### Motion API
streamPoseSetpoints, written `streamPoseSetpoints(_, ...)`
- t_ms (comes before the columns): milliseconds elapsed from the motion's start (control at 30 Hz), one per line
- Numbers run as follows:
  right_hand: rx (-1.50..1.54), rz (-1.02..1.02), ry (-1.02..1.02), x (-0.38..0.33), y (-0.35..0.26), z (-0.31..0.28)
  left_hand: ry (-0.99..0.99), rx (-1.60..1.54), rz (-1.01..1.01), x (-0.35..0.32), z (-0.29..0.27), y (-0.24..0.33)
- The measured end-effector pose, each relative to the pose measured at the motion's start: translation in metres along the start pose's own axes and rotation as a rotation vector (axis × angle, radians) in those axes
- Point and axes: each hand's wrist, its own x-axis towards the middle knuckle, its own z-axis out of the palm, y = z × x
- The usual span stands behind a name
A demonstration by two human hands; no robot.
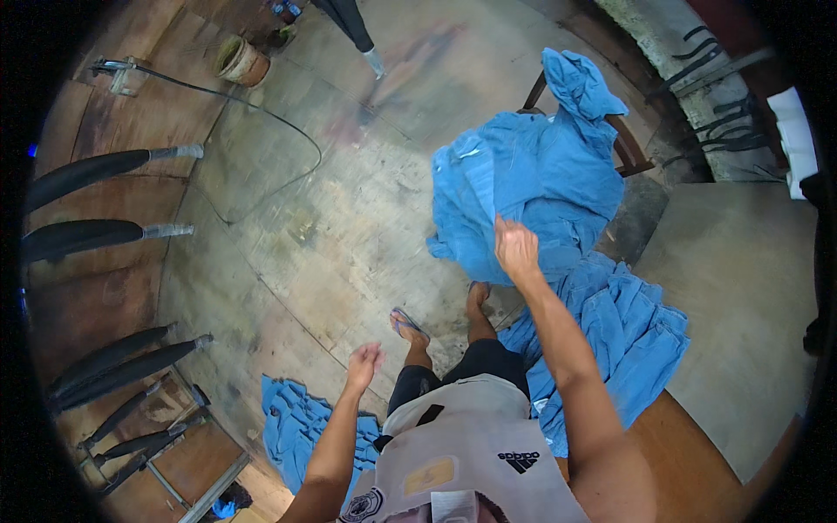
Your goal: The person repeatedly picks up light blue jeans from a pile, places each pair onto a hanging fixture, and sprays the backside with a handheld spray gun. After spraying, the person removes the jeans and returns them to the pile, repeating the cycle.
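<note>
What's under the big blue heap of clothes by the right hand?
Brown wooden furniture pokes out, maybe a chair, from under the blue denim clothes that the right hand grips. The rest is covered, so I can't see its whole shape or anything else there.

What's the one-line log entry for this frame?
right hand: gripping blue cloth | left hand: empty, partly curled | blue pile: person's right | blue stack: person's left
</note>
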Motion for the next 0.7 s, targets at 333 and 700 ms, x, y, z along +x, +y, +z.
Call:
streamPoseSetpoints(333,0.065,0.355,-0.015,-0.006,0.020,-0.040,-0.247,0.055,0.302,0.063,0.087,0.183)
streamPoseSetpoints(700,0.339,0.704,-0.139,0.106,0.055,0.063,-0.104,0.221,-0.105,-0.027,-0.005,-0.021)
